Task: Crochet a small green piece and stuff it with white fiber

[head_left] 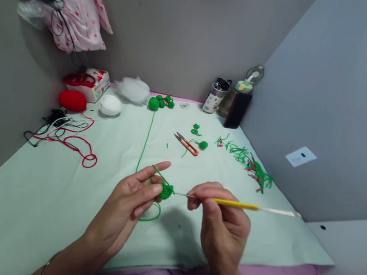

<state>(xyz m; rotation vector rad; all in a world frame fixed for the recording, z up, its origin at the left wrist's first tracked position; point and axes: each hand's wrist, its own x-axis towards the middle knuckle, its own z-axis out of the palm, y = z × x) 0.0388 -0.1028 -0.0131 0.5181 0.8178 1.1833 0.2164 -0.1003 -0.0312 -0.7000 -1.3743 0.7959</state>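
Pale cloth (53, 202) under pinched hands (133, 197) (222, 219): left, knobbly green crochet piece (166, 192); right, yellow hook (235, 204).

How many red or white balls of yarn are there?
2: the red ball in front of the box, and the white ball to the red one's right. Others may be hidden.

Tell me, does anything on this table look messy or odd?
Yes: loose black, white and red yarn lies tangled at the left, not neatly wound, and green and red yarn clippings lie strewn along the right edge, unswept. The drinking bottle's lid stands open.
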